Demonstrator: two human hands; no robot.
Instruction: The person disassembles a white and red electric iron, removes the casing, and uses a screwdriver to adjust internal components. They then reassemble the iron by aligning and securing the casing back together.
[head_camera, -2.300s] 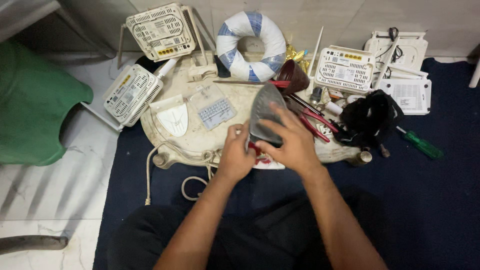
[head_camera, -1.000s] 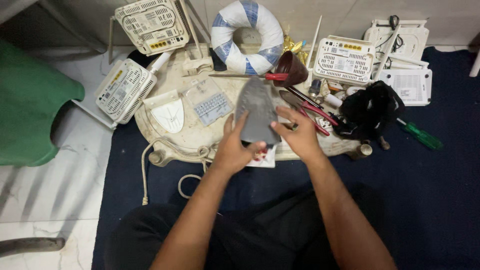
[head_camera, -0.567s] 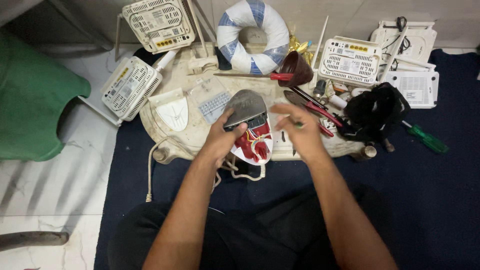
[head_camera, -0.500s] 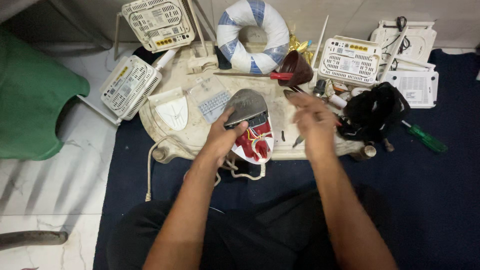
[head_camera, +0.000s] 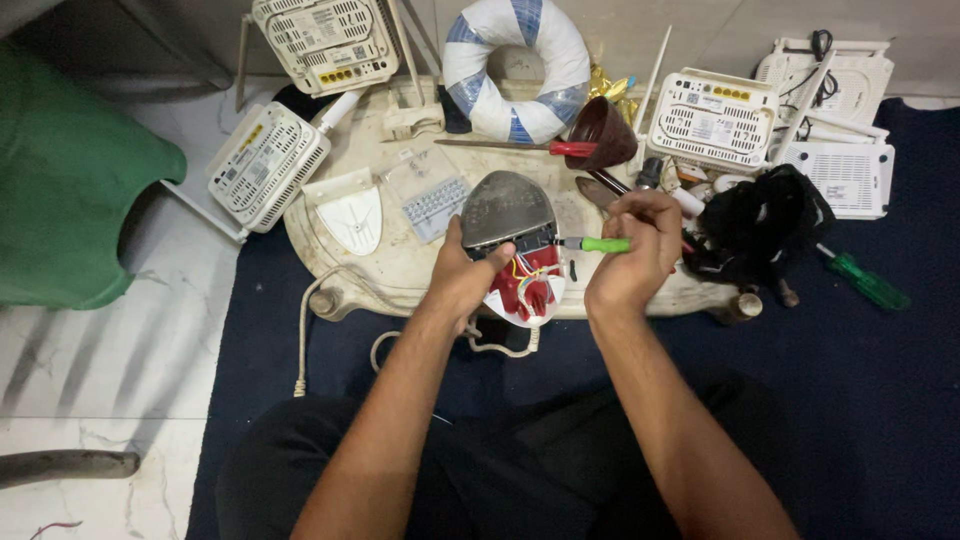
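My right hand (head_camera: 628, 258) is curled shut around a green-handled screwdriver (head_camera: 596, 244), fingers wrapped over the grip so that only a short green stretch and the thin shaft poke out to the left, the tip reaching into the opened clothes iron (head_camera: 512, 245). My left hand (head_camera: 468, 275) clamps the iron from its left side, thumb pressed along the edge and the other fingers tucked underneath where I cannot see them. The iron lies between my two hands, grey soleplate turned up and pointing away from me, its red rear end open with coloured wires showing (exactly where the tip meets the screws is too small to make out). A white cord (head_camera: 400, 340) loops out from under my left wrist, its far end hidden by my forearm. Just beyond my right knuckles sit a brown cup (head_camera: 603, 130) and a heap of black cloth (head_camera: 765, 225), which covers whatever lies below it. Everything rests on a worn cream oval tray table (head_camera: 400, 270), set on a dark blue mat (head_camera: 880, 400). White routers (head_camera: 268, 165) ring the far side, one cut off at the top edge, beside a blue-and-white ring (head_camera: 515, 60). A green plastic chair (head_camera: 70, 200) stands far to my left on marble floor (head_camera: 110, 380).
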